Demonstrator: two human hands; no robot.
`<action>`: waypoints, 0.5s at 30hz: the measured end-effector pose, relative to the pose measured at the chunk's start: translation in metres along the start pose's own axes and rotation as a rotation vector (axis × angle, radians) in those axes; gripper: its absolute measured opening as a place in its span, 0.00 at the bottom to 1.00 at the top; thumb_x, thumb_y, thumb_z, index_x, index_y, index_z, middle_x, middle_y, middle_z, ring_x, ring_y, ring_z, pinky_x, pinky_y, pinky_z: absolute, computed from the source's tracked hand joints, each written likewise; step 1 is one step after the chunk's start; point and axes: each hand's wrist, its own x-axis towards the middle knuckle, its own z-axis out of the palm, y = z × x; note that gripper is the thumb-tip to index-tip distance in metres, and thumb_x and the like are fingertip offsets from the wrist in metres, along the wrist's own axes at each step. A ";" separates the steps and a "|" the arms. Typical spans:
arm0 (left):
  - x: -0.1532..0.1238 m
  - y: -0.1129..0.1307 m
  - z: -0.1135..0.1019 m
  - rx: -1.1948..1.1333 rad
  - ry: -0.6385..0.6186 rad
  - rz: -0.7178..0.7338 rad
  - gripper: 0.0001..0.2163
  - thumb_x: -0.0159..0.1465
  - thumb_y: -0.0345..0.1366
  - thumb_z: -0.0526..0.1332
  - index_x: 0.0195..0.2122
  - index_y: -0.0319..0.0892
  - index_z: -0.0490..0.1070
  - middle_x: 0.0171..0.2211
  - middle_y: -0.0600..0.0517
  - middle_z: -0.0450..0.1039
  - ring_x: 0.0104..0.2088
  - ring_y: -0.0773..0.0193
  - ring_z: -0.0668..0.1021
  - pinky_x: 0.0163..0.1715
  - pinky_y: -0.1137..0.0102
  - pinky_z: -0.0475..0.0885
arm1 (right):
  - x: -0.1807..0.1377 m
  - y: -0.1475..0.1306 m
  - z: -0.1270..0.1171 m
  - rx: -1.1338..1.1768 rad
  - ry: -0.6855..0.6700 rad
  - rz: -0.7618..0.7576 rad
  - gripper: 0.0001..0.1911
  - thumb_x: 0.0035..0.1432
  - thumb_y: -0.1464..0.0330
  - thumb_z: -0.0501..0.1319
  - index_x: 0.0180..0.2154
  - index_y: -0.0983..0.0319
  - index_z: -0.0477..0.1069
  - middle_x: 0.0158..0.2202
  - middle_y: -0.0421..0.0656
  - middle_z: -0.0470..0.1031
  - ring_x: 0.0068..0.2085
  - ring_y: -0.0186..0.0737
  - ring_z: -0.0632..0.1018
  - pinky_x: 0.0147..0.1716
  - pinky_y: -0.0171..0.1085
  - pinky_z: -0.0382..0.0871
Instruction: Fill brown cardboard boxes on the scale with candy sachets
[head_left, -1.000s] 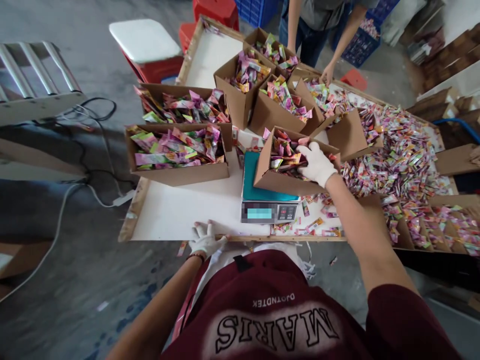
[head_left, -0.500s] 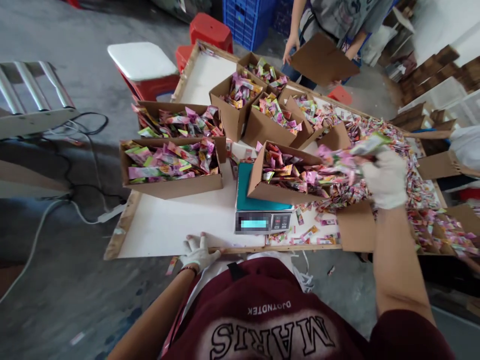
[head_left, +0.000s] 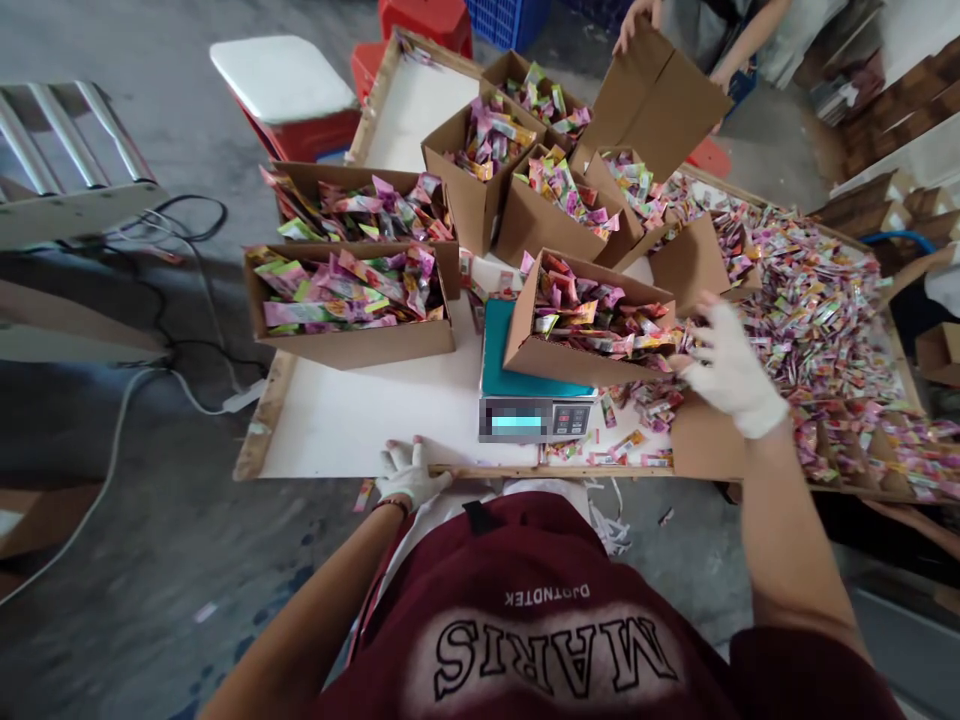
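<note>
My left hand (head_left: 409, 472), in a white glove with bare fingertips, rests spread on the table's front edge. My gloved right hand (head_left: 731, 370) is at the right end of a cardboard box (head_left: 577, 360), fingers apart and nothing seen in them. Whether its fingertips touch the box I cannot tell. Small pink, yellow and green wrapped packets (head_left: 592, 312) fill that box. It sits tilted on a digital scale (head_left: 496, 365) with a teal platform; its display digits are blurred out. Loose packets (head_left: 622, 443) lie right of the scale, below the box.
Two filled boxes (head_left: 352, 345) stand at the left, with several more (head_left: 487, 195) behind the scale. A big heap of packets (head_left: 817, 290) covers the table's right side. Across the table a person's hands hold a flattened carton (head_left: 652, 100). A white-topped stool (head_left: 281, 80) stands back left.
My right hand has let go of a bunch of packets at the box's right end and opened. My left hand stays on the table edge. The other person's carton has been turned more upright.
</note>
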 end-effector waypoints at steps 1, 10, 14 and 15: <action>0.000 0.000 0.001 0.002 0.005 0.001 0.57 0.56 0.69 0.57 0.77 0.39 0.37 0.76 0.28 0.21 0.75 0.25 0.37 0.67 0.35 0.51 | 0.009 -0.014 0.020 -0.021 -0.059 -0.071 0.50 0.55 0.53 0.69 0.72 0.55 0.51 0.69 0.56 0.60 0.66 0.60 0.68 0.60 0.60 0.70; -0.002 0.001 -0.002 0.005 0.028 -0.017 0.56 0.55 0.67 0.60 0.77 0.41 0.41 0.76 0.29 0.24 0.75 0.27 0.38 0.66 0.37 0.54 | 0.092 -0.058 0.102 -0.146 -0.138 -0.192 0.12 0.61 0.71 0.58 0.43 0.62 0.79 0.46 0.51 0.82 0.50 0.51 0.80 0.57 0.49 0.72; -0.001 0.001 -0.003 -0.003 0.035 -0.022 0.56 0.55 0.67 0.59 0.77 0.40 0.40 0.76 0.28 0.24 0.75 0.27 0.38 0.66 0.37 0.54 | 0.081 -0.049 0.061 -0.012 0.084 -0.200 0.11 0.62 0.66 0.60 0.39 0.62 0.80 0.41 0.47 0.83 0.44 0.47 0.82 0.49 0.45 0.76; 0.000 0.001 -0.002 -0.004 0.034 -0.022 0.57 0.55 0.67 0.59 0.77 0.40 0.40 0.76 0.28 0.24 0.75 0.27 0.38 0.66 0.36 0.54 | 0.074 -0.046 0.046 0.034 0.141 -0.189 0.11 0.62 0.64 0.61 0.41 0.61 0.80 0.41 0.46 0.83 0.43 0.46 0.82 0.48 0.45 0.77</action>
